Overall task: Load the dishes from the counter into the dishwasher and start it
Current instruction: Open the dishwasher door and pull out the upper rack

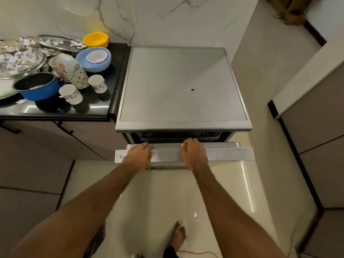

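Note:
A steel dishwasher stands in front of me with its door tilted slightly open. A wire rack shows in the dark gap. My left hand and my right hand both lie over the door's top edge, fingers curled onto it. On the black counter to the left sit the dishes: a blue pot, patterned cups, a blue bowl with a white bowl inside, a yellow bowl and patterned plates.
A marble wall rises behind the counter and dishwasher. Brown cabinets stand close on the right, leaving a narrow strip of pale tiled floor. My bare foot is on the tiles, with a red cord beside it.

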A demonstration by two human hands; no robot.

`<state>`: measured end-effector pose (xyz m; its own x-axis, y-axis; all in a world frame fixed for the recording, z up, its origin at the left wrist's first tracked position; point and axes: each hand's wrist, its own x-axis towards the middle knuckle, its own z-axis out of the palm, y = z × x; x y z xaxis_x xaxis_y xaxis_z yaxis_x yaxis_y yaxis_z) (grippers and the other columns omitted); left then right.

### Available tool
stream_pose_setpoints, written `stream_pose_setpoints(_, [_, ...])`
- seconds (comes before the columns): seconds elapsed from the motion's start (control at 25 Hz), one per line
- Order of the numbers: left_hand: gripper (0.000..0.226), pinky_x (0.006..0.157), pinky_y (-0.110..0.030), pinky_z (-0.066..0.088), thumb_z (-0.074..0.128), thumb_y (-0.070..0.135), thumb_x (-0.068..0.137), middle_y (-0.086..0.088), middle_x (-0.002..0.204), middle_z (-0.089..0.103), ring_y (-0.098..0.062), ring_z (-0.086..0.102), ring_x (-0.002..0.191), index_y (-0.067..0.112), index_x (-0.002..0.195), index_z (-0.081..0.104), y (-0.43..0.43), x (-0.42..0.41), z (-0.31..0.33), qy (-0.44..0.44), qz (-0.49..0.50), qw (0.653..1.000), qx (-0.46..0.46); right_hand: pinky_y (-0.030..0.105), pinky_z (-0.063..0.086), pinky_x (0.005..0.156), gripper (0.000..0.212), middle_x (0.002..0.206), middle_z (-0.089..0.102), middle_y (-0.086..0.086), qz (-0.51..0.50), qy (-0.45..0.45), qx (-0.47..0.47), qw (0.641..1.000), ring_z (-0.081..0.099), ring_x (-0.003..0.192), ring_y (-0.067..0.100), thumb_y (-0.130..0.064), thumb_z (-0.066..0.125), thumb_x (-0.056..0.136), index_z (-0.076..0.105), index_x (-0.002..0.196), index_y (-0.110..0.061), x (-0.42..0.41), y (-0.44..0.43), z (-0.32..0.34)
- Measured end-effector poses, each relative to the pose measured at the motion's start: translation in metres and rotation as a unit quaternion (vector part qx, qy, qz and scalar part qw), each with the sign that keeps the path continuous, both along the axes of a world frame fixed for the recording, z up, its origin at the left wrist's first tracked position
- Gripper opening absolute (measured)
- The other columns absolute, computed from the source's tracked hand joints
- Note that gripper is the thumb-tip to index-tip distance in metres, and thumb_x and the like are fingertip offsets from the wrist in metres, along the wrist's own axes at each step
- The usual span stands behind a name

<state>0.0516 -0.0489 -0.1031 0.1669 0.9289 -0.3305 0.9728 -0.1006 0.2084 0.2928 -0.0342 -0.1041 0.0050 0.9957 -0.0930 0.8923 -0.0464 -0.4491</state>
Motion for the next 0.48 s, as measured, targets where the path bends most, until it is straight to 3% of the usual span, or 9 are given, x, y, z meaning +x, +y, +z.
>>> stream_pose_setpoints(0.08, [0.038,0.100,-0.045,0.050,0.039,0.036,0.109,-0.008,0.132,0.058,-0.030,0.060,0.115,0.017,0.129,0.065,0.007,-0.002,0.003,-0.005,0.008,1.000,-0.009,0.041,0.047,0.089,0.033,0.116,0.064,0.009,0.027,-0.109,-0.034,0.993,0.063,0.104,0.029,-0.033,0.044,0.108,0.068,0.116,-0.011,-0.002,-0.005,-0.003])
stream_pose_setpoints(0.16, [0.035,0.093,-0.045,0.053,0.042,0.034,0.107,-0.009,0.119,0.062,-0.030,0.062,0.104,0.015,0.116,0.071,0.010,-0.004,0.002,0.015,-0.007,1.000,-0.026,0.039,0.049,0.087,0.031,0.114,0.068,0.007,0.029,-0.153,-0.045,0.987,0.066,0.102,0.029,-0.033,0.044,0.109,0.068,0.115,-0.013,-0.007,-0.011,-0.001])
stream_pose_setpoints(0.32, [0.021,0.090,-0.045,0.057,0.062,0.030,0.097,-0.005,0.112,0.066,-0.026,0.064,0.097,0.023,0.117,0.067,0.000,-0.006,-0.013,-0.003,-0.020,0.992,-0.125,0.039,0.053,0.082,0.020,0.109,0.072,0.007,-0.008,-0.138,-0.149,0.979,0.067,0.104,0.031,-0.033,0.064,0.099,0.066,0.112,-0.018,-0.003,-0.037,-0.013])
stream_pose_setpoints(0.48, [0.016,0.086,-0.030,0.060,0.082,0.019,0.085,0.001,0.096,0.078,-0.015,0.072,0.088,0.022,0.101,0.081,-0.019,-0.007,-0.040,-0.045,-0.077,0.953,-0.291,0.042,0.058,0.097,0.009,0.106,0.077,0.005,0.013,-0.084,-0.305,0.949,0.071,0.104,0.026,-0.026,0.077,0.089,0.081,0.097,-0.024,0.014,-0.063,-0.041])
